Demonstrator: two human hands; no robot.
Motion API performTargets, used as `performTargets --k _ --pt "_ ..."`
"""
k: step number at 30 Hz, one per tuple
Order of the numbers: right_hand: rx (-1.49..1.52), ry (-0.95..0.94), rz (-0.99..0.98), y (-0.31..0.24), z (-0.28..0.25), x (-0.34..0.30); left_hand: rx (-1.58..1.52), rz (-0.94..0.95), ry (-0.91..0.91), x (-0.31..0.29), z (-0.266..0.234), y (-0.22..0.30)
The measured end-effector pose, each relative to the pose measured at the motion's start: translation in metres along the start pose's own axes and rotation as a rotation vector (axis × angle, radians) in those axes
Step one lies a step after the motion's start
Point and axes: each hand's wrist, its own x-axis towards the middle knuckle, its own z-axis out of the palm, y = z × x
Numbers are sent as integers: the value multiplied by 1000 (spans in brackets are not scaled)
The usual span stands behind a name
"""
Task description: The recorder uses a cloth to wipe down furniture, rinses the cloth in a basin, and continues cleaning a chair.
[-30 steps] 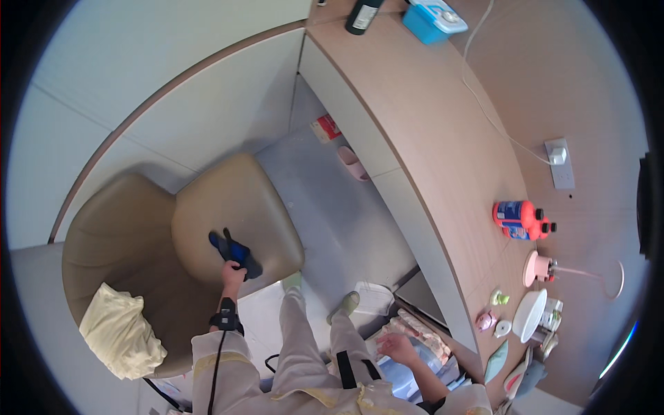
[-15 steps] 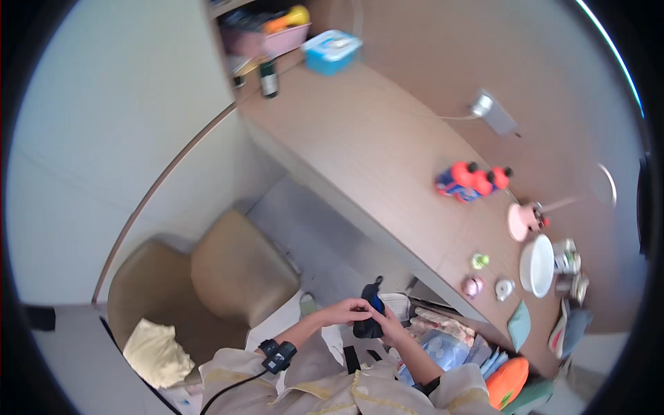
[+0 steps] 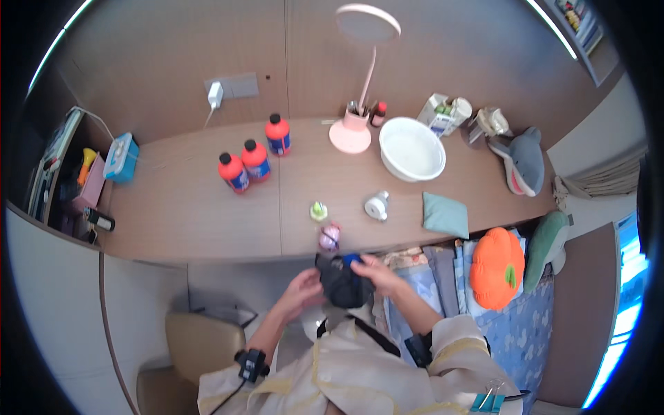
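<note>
We hold a soft black item [image 3: 346,285] with a blue patch in front of our body, to the left of the white basin [image 3: 413,153] and well nearer to us than it. Our right hand [image 3: 379,275] pinches the item's upper right side between thumb and fingers, by the blue patch; our left hand [image 3: 304,290] curls at its other side, and we cannot tell whether those fingers press on it or only rest beside it. Also left of the basin and nearer to us, a pink round figurine [image 3: 330,237], a small green figure [image 3: 318,211] and a white rounded object [image 3: 377,205] stand on the wooden desk [image 3: 200,221]. A pale teal cushion [image 3: 445,215] lies on the basin's near right side. Just left of the basin is a pink lamp [image 3: 351,138], and farther left stand three red bottles [image 3: 255,162] with black caps. Right of the basin sits a grey shark plush [image 3: 527,162]; nearer to us on that side is an orange cushion [image 3: 494,270].
</note>
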Motion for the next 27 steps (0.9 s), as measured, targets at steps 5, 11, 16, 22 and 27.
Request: performTargets --k 5,11,16,22,27 --pt "160 -152 19 -47 -18 -4 -280 61 -221 26 60 33" --pt "-95 -43 -108 -70 -22 19 -377 390 236 10 24 49" --pt "-105 -95 -203 -76 10 35 -314 618 577 -40 -35 66" --pt "42 -296 -248 -76 95 69 -55 651 954 -95 -110 67" --pt "-83 -386 -118 -40 173 115 207 706 1150 -113 -193 50"
